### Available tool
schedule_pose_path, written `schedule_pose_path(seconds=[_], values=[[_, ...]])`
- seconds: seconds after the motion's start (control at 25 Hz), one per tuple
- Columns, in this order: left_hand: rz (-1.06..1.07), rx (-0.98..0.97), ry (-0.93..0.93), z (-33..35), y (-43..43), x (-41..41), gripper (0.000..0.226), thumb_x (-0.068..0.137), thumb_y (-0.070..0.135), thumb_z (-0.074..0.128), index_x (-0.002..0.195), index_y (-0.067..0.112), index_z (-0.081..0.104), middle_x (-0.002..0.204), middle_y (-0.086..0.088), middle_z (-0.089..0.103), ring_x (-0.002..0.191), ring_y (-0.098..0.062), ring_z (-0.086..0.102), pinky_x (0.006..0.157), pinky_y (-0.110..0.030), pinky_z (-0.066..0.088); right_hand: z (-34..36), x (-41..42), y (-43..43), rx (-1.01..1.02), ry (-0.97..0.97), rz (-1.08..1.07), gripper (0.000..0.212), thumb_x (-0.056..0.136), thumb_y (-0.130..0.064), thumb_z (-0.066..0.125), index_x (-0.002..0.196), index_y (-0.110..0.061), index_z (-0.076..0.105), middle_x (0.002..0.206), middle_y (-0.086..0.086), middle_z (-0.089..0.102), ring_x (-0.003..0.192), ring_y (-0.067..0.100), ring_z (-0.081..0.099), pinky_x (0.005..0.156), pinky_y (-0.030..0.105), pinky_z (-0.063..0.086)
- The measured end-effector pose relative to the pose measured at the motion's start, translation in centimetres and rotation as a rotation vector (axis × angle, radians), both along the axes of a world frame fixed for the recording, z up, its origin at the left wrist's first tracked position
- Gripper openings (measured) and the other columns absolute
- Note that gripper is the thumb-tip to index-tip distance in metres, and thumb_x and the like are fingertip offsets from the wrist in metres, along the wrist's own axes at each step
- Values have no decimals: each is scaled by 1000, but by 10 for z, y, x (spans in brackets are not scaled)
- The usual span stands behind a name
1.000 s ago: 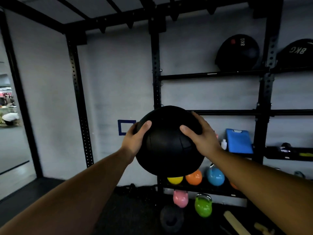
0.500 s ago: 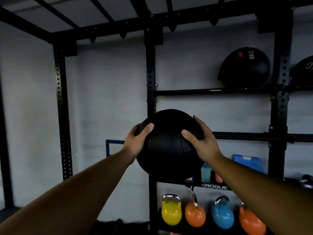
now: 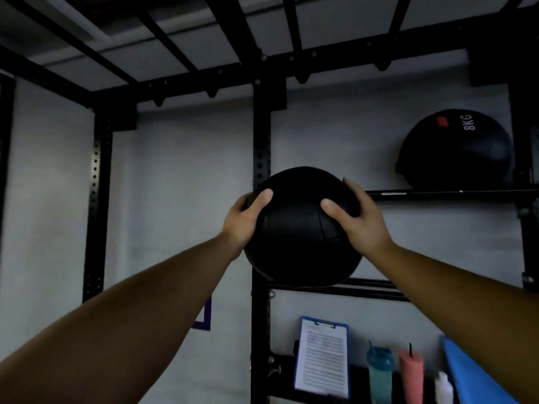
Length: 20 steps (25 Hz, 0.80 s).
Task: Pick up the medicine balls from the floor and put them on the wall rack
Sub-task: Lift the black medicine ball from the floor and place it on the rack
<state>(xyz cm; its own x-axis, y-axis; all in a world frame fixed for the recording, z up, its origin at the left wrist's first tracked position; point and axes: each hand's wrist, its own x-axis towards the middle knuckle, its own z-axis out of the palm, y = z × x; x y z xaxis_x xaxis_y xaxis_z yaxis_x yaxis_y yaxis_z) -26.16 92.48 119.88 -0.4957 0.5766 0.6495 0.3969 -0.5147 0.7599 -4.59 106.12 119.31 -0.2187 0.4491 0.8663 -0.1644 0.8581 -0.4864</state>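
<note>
Left hand spread wide, pressed on left side of black medicine ball, thumb on front. Right hand same on right side. Ball held in air before wall rack upright, near shelf bar with 8KG ball.

**One head-worn view, tilted up at the rack**

A single wide-angle camera sits on the person's head, facing forward and upward toward the wall rack and its overhead beams. Both forearms reach in from the bottom corners, close to the lens. The rack's shelves stand just beyond arm's reach.
</note>
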Motion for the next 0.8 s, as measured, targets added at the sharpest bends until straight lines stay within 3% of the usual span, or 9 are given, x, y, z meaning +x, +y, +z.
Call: schedule_pose_path(seconds=[0.2,0.52,0.64,0.72,0.8], values=[[27,63,38,41,54,-20,100,57,80,76,138,21,67,126,0,76,115,-19,72,105,-40,56,44,-23,62,96,9,-27,116,60,-92,67,155,-32,41,152,1,50,139,17,47,117,48,37],[-36,156,247,142,170,-100,89,60,80,74,131,26,72,122,2,79,111,-16,75,99,-34,57,118,-95,158,187,158,-91,120,60,-91,67,156,-25,39,150,-1,52,135,14,50,114,43,42],[-71,236,212,185,216,-152,99,58,77,76,140,22,67,131,-4,75,119,-20,72,103,-35,56,159,-143,196,233,192,-169,121,59,-93,65,157,-31,35,152,1,47,139,16,45,115,44,39],[-121,294,178,208,255,-187,99,60,73,77,141,17,66,133,-6,73,122,-22,70,105,-36,55,182,-175,229,259,197,-237,118,59,-96,62,158,-38,31,152,0,44,136,13,43,110,37,38],[-59,308,225,216,298,-212,80,71,69,79,133,20,71,123,3,74,119,-18,69,95,-24,53,195,-201,266,250,132,-320,114,60,-99,55,156,-44,29,153,1,42,135,15,42,107,35,36]])
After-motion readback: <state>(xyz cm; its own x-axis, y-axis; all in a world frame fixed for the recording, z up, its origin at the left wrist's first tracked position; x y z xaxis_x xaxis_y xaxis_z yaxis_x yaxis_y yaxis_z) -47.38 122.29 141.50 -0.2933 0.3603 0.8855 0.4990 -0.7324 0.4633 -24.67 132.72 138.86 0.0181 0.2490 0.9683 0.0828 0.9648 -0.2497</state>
